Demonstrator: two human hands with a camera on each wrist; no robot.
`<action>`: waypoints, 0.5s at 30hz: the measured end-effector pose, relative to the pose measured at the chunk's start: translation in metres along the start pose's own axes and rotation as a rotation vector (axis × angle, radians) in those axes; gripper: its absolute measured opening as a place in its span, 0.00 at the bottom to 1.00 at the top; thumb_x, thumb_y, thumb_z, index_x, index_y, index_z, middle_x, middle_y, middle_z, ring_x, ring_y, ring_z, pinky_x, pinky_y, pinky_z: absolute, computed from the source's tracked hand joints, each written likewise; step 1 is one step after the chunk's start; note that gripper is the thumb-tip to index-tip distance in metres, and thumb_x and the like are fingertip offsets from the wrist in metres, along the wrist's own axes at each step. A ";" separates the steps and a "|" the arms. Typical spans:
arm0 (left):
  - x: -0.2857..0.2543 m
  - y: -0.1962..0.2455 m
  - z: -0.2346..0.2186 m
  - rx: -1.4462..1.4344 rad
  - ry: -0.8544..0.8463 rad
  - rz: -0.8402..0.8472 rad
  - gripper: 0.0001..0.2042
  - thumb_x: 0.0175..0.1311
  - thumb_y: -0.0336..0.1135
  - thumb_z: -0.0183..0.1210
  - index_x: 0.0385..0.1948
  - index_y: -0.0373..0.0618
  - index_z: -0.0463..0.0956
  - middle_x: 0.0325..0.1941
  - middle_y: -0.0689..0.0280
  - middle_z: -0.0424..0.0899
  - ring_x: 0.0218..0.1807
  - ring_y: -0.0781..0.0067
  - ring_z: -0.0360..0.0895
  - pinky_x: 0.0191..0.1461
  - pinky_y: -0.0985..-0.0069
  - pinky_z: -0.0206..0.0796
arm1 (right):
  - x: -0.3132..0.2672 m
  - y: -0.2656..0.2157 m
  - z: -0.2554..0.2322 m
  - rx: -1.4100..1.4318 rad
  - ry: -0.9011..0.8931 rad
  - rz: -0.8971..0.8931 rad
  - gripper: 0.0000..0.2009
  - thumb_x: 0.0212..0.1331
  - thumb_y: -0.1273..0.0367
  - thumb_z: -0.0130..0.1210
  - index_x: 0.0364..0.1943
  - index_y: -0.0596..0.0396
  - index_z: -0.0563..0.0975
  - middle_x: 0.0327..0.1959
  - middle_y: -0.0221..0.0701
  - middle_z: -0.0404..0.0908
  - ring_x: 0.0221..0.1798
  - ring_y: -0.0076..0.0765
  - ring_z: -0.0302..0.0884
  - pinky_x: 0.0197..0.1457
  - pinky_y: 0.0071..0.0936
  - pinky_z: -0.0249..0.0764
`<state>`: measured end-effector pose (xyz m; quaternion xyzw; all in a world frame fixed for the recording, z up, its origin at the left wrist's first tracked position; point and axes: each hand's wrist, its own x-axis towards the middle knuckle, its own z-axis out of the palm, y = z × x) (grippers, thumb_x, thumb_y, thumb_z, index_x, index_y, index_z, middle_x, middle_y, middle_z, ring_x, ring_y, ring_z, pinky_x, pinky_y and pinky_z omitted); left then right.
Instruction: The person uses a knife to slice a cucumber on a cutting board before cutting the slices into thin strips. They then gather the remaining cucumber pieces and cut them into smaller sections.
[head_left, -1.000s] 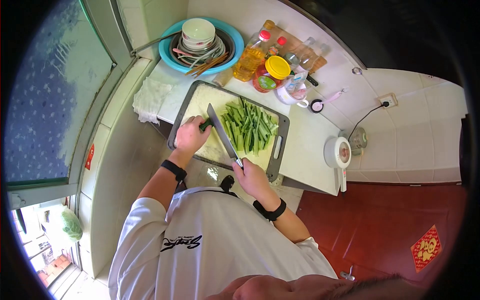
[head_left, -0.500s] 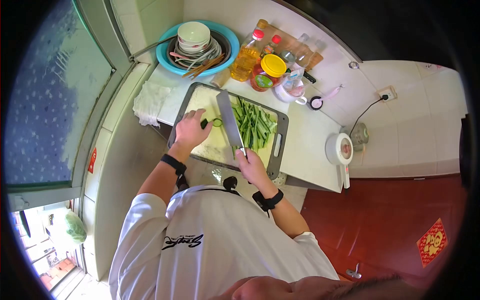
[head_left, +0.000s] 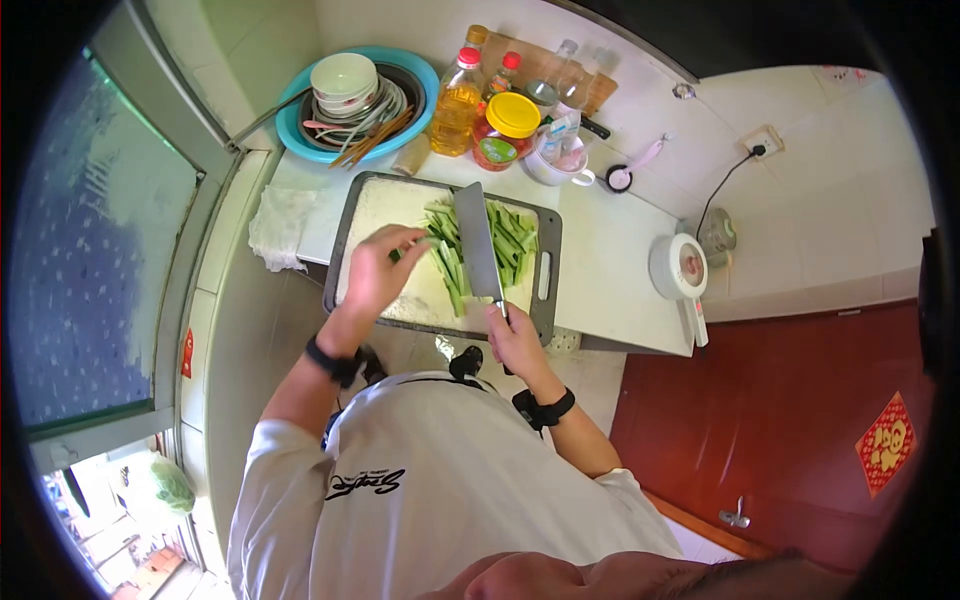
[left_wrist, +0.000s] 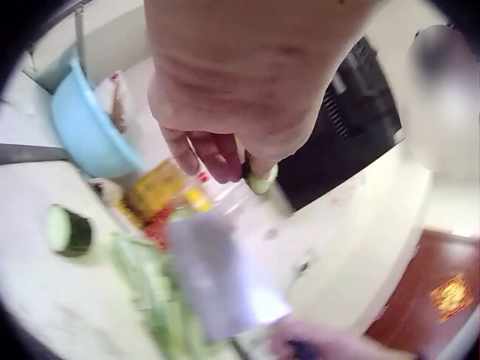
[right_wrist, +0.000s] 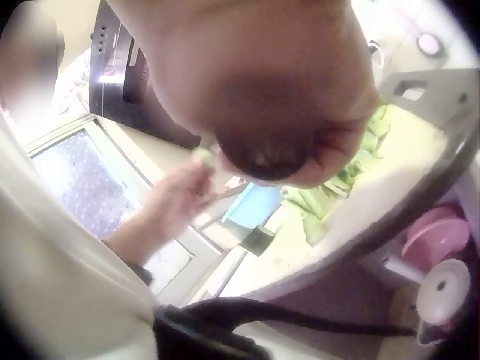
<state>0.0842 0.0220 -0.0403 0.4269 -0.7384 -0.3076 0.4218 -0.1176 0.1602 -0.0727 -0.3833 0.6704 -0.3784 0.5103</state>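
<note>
My left hand (head_left: 375, 272) is raised over the cutting board (head_left: 385, 200), pinching a small cut piece of cucumber (left_wrist: 261, 181) between thumb and fingers. Below it on the board lies a short cucumber stub (left_wrist: 70, 229), dark-skinned with a pale cut face, mostly hidden by the hand in the head view. My right hand (head_left: 517, 340) grips the handle of a cleaver (head_left: 478, 240). Its broad blade overlaps a pile of cucumber strips (head_left: 515, 245) in the head view, some strips showing on either side of it.
Behind the board stand a blue basin (head_left: 290, 130) of dishes, an oil bottle (head_left: 456, 115), a yellow-lidded jar (head_left: 510, 120) and a white mug (head_left: 556, 165). A crumpled white cloth (head_left: 280, 228) hangs at the counter's left edge. A white-lidded pot (head_left: 677, 267) sits at the right.
My left hand has left the cucumber stub on the board and lifted, now pinching a small piece. The cleaver has shifted right, over the strips. The head view has turned slightly.
</note>
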 end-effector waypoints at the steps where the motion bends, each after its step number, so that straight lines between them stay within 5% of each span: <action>1: -0.008 0.032 -0.017 -0.208 -0.016 0.021 0.08 0.54 0.30 0.68 0.34 0.40 0.83 0.35 0.63 0.86 0.37 0.65 0.82 0.41 0.73 0.73 | -0.003 0.002 -0.001 -0.003 0.016 -0.003 0.18 0.72 0.56 0.46 0.33 0.58 0.71 0.14 0.25 0.67 0.12 0.21 0.63 0.16 0.23 0.61; 2: -0.018 0.072 -0.044 -0.237 -0.153 0.001 0.07 0.53 0.25 0.68 0.33 0.38 0.82 0.35 0.62 0.86 0.38 0.69 0.82 0.43 0.76 0.73 | -0.001 0.002 -0.004 -0.008 0.032 -0.015 0.19 0.71 0.56 0.47 0.33 0.60 0.72 0.13 0.25 0.68 0.12 0.22 0.65 0.16 0.24 0.62; 5: -0.036 0.139 -0.092 -0.613 -0.272 0.465 0.06 0.54 0.30 0.69 0.31 0.42 0.82 0.30 0.62 0.87 0.29 0.67 0.83 0.33 0.72 0.76 | -0.001 -0.008 -0.008 -0.030 0.025 0.016 0.18 0.71 0.57 0.47 0.32 0.59 0.73 0.14 0.25 0.69 0.12 0.22 0.65 0.17 0.25 0.62; 8: -0.032 0.165 -0.100 -0.938 -0.408 0.709 0.06 0.59 0.28 0.65 0.36 0.39 0.81 0.37 0.55 0.87 0.28 0.68 0.83 0.29 0.74 0.75 | 0.004 -0.010 -0.010 -0.038 -0.006 0.002 0.18 0.71 0.56 0.47 0.33 0.59 0.72 0.14 0.26 0.69 0.12 0.22 0.65 0.17 0.25 0.63; 11: -0.030 0.172 -0.103 -0.987 -0.514 0.728 0.08 0.59 0.28 0.64 0.38 0.38 0.81 0.41 0.53 0.87 0.27 0.66 0.82 0.30 0.74 0.76 | 0.008 -0.018 -0.007 -0.054 -0.022 0.017 0.19 0.70 0.56 0.47 0.33 0.59 0.72 0.15 0.27 0.70 0.12 0.23 0.66 0.17 0.25 0.63; 15: -0.040 0.166 -0.102 -1.240 -0.702 0.493 0.11 0.64 0.30 0.62 0.46 0.37 0.81 0.41 0.52 0.87 0.29 0.62 0.83 0.35 0.73 0.76 | 0.010 -0.016 -0.003 -0.100 -0.046 0.030 0.19 0.70 0.54 0.48 0.35 0.59 0.73 0.15 0.26 0.71 0.12 0.24 0.68 0.18 0.23 0.64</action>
